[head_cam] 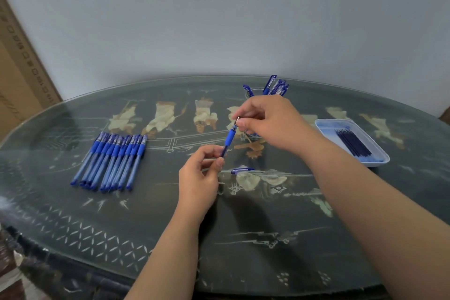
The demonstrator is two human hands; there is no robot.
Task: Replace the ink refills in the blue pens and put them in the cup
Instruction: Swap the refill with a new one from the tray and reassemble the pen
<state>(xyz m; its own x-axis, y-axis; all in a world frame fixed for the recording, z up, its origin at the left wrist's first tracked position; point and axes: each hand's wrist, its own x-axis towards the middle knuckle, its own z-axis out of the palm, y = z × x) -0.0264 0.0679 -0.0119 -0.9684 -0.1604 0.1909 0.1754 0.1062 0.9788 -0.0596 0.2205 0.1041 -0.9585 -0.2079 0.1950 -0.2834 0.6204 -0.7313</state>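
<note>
A blue pen [229, 139] with a rubber grip is held tilted above the table's middle. My left hand [198, 178] pinches its lower barrel. My right hand [265, 119] pinches the metal tip end at the top. A loose blue pen cap [242, 170] lies on the table just right of my left hand. A row of several blue pens [112, 161] lies at the left. The clear cup [255, 92] behind my right hand holds several blue pens [276, 86]; its lower part is hidden by that hand.
A white tray [375, 161] with several dark blue refills [353, 143] sits at the right. The dark oval table [121, 226] has a glass top with inlaid figures. A cardboard box [17, 80] leans at the far left against the wall.
</note>
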